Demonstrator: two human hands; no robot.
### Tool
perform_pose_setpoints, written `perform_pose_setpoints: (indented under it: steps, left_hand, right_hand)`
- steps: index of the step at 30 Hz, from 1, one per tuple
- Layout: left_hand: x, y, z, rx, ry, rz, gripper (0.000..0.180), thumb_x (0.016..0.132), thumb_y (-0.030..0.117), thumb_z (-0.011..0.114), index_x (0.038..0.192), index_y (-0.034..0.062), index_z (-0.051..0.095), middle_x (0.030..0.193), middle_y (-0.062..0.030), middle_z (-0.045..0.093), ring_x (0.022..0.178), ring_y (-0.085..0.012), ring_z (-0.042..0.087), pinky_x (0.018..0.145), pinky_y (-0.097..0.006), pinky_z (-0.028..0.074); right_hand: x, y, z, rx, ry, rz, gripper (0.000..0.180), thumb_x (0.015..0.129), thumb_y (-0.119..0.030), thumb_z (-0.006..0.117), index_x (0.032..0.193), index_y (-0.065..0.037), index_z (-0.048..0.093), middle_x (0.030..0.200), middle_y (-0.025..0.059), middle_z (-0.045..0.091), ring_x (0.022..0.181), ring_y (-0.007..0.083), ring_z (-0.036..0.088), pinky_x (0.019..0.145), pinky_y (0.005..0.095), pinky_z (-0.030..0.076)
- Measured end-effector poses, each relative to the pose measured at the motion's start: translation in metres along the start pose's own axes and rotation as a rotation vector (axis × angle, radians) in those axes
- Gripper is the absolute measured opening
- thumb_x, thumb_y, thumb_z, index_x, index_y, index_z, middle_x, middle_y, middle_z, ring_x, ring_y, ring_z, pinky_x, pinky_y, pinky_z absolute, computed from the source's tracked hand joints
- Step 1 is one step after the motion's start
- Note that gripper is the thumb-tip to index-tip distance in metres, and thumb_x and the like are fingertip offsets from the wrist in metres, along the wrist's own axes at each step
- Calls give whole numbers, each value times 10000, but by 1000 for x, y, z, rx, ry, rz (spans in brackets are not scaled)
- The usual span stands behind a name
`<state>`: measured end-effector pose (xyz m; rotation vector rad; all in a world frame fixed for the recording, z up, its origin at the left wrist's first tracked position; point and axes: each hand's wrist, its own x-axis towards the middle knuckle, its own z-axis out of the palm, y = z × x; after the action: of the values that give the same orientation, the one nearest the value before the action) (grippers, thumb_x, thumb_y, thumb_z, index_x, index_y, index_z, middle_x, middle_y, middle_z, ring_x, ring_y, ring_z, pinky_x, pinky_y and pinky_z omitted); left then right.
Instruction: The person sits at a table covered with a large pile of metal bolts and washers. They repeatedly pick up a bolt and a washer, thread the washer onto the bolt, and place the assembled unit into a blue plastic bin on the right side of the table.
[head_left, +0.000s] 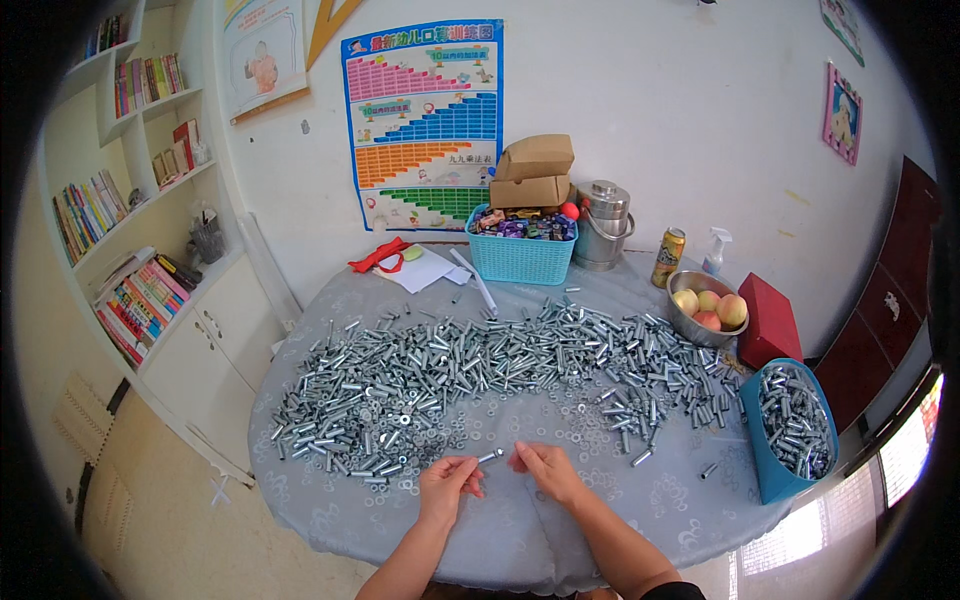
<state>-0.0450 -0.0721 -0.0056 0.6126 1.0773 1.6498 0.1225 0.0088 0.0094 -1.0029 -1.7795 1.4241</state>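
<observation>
One broad heap of silver bolts [450, 352] is spread in an arc over the grey tablecloth [665, 505], seemingly so that the pieces lie within reach and a bare strip is left at the near edge. Flat washers [430, 438] are strewn along the heap's front margin, at the left and again toward the middle. Behind the heap, white papers [425, 270], a light-blue basket [520, 262] of wrapped packets and a metal bowl [700, 333] of fruit are set back, presumably to keep the working area free. One stray bolt [709, 471] is laid apart at the right, near the blue bin [778, 488], in which more bolts are stood and piled, probably to keep them separate from the heap. Of the fingers, left hand first: a single silver bolt [491, 456] is pinched between the closed thumb and forefinger of the left hand [447, 485], above the bare strip; its free end is pointed rightward, apparently to be left accessible. The right hand [547, 469] is held just beside that end, apart from it, thumb and forefinger drawn close together; through blur, whether anything is gripped there cannot be told.
</observation>
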Motion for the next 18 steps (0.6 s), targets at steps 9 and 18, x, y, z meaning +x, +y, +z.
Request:
perform_pose_setpoints:
  steps: [9,18]
  left_hand:
    - [0,-2,0,7,0,-1,110,825,55,601,875,-44,602,738,-124,615,535,-130,561,481,-283,520]
    - [-3,-2,8,142,-35,70,123,820,32,598,911,-51,604,758,-141,627,559,-137,582,495,-283,532]
  right_hand:
    - [-1,-8,2,52,29,-161,378,926,-324,448,915,-2,646,829,80,634,787,166,585,713,273,458]
    - [-5,-20,2,-22,-24,-261,242,879,-196,541,1058,-48,608,959,104,622,832,173,590,728,283,461]
